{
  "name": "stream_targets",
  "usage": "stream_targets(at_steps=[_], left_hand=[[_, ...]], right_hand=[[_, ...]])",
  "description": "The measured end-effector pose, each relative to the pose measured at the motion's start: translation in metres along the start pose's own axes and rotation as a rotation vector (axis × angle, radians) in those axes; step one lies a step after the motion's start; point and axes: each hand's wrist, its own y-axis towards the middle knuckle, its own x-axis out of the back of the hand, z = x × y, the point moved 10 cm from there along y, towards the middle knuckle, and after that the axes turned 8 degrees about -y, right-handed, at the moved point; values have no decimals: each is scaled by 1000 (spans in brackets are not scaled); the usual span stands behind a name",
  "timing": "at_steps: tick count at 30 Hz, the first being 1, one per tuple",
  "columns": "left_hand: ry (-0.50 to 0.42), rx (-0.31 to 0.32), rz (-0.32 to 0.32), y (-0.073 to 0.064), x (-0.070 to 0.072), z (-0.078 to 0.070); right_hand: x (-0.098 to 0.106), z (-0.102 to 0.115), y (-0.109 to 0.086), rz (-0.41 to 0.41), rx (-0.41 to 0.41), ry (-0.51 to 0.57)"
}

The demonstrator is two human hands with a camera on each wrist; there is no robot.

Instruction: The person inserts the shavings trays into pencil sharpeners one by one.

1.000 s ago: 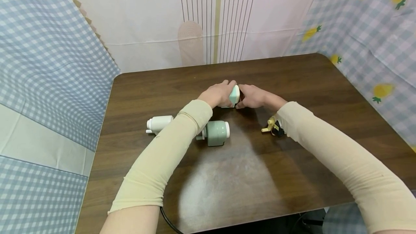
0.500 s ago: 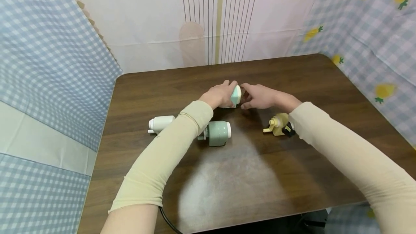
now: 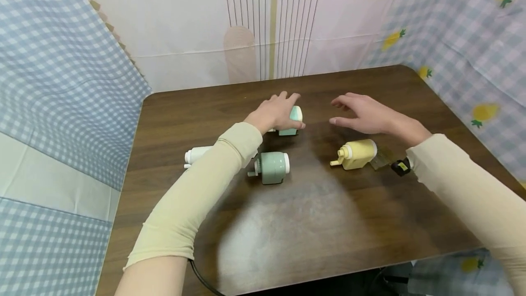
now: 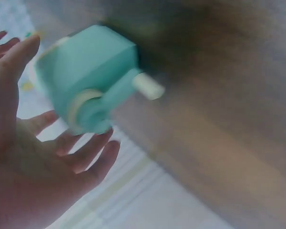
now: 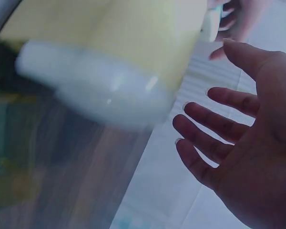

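My left hand has its fingers spread over a mint-green hand-crank pencil sharpener on the table. In the left wrist view this sharpener shows its crank with a cream knob, beside my loosely spread fingers. To the right, my right hand hovers with fingers apart and nothing in its grasp. Closer to me than that hand lies a yellow crank pencil sharpener with a white end. It looms large and blurred in the right wrist view, next to my relaxed right fingers.
A darker green crank sharpener lies mid-table, and a white one is partly behind my left sleeve. A translucent yellowish piece sits beside the yellow sharpener. Patterned cloth borders the brown table.
My right hand has left the mint-green sharpener and moved right, uncovering the yellow sharpener. My left hand has loosened and lifted its fingers from the mint-green one.
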Motion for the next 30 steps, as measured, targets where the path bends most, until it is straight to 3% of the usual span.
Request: stream_targets(at_steps=[3, 6, 11, 14, 18, 21, 27, 30], left_hand=[[84, -63, -27, -4, 8, -27], [155, -138, -19, -12, 6, -65], [235, -207, 48, -29, -16, -125], [253, -199, 66, -34, -32, -147], [212, -152, 86, -32, -55, -157], [169, -122, 101, -29, -69, -157], [142, -80, 103, -18, -87, -159], [144, -57, 103, -14, -93, -162]], right_hand=[[3, -13, -14, -15, -1, -7], [2, -24, -27, 24, 4, -19], [-9, -39, -47, 171, -7, -35], [-18, -45, -59, 259, -31, -25], [-36, -52, -76, 431, -80, 7], [-47, -55, -87, 498, -104, -4], [-57, -57, -98, 386, -102, -145], [-60, -57, -101, 313, -77, -156]])
